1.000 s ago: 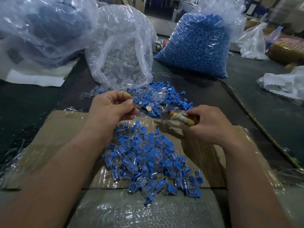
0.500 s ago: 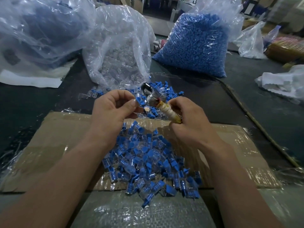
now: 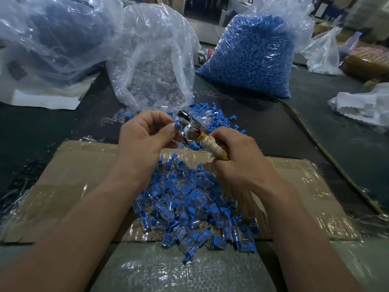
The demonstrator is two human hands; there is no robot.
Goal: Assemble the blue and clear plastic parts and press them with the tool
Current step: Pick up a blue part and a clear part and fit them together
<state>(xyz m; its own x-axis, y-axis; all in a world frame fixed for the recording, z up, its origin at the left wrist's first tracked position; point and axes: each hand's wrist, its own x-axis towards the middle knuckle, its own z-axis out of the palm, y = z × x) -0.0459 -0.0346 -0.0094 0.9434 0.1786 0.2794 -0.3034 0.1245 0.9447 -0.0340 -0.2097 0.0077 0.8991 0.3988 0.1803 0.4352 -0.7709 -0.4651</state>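
Blue-and-clear plastic piece [image 3: 176, 123] is sitting pinched between thumb and forefinger of the left hand [image 3: 145, 140], right up against the shiny metal head of the tool [image 3: 189, 131]. The right hand [image 3: 242, 163] is gripping the tool's tape-wrapped handle, fingers curled round it.

Looks to me like the pressing step is going on. I'd be lining the piece up square in the tool's head, holding it by the edges so the fingertips are staying out of the way, and pushing straight so the blue bit is seating evenly rather than cocking sideways.

The heap of joined pieces [image 3: 189, 203] is lying on cardboard [image 3: 69, 182] below both hands. Bags of clear parts [image 3: 155, 66] and blue parts [image 3: 250, 55] are standing beyond them. I'm not seeing any readable writing or brand anywhere.
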